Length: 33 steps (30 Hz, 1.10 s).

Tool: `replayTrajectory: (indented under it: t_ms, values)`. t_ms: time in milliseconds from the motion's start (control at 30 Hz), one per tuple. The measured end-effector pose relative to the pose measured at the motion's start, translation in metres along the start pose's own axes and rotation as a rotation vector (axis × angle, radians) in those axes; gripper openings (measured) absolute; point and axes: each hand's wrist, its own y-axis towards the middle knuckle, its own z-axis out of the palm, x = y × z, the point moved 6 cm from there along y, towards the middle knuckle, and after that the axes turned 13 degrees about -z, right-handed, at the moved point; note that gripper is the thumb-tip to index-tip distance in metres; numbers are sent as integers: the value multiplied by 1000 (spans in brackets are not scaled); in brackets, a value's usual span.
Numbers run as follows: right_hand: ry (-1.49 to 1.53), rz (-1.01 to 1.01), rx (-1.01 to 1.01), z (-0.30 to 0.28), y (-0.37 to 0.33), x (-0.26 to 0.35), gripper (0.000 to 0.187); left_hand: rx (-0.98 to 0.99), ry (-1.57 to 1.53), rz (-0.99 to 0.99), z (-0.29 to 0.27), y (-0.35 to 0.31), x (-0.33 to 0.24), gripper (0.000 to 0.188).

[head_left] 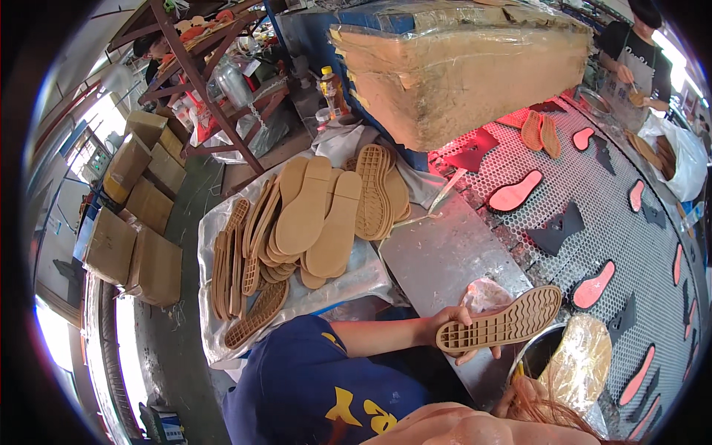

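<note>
One tan sole (512,319) is held in the left grip (454,330); can't really tell what the right grip (519,394), nearby, has. Dark pot (541,354) just beside that, metal counter (437,259) beyond, sole pile (305,211) off to the left.

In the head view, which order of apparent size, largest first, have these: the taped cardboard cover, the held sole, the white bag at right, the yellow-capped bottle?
1. Taped cardboard cover
2. Held sole and white bag: too alike to rank
3. Yellow-capped bottle

matt rubbery-looking ridged sole (504,325), smooth greyish metal tabletop (445,259), glossy clear plastic wrap (582,360), matt cardboard box (460,85)
</note>
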Motion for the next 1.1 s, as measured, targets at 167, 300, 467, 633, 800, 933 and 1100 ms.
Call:
replayTrajectory:
  t_ms: [167,300,467,633,800,933,1100]
  values:
    - [44,100,87,-2,3,-2,8,3,0,-19,-1,3,1,78]
    - [34,-22,44,-2,4,-1,12,-2,4,-3,0,-1,2,79]
    - [8,-103,-15,-8,-3,-7,17,11,-5,-39,0,6,3,79]
    - [-35,-147,-1,-10,17,16,30,6,-53,-39,-2,6,7,79]
    - [-112,-175,-85,-8,19,21,20,-19,12,-45,-2,8,4,82]
    - [-58,-167,-104,2,4,10,20,-24,9,-51,-2,8,5,83]
    - [-29,-131,-74,0,10,17,20,-26,7,-49,3,9,2,83]
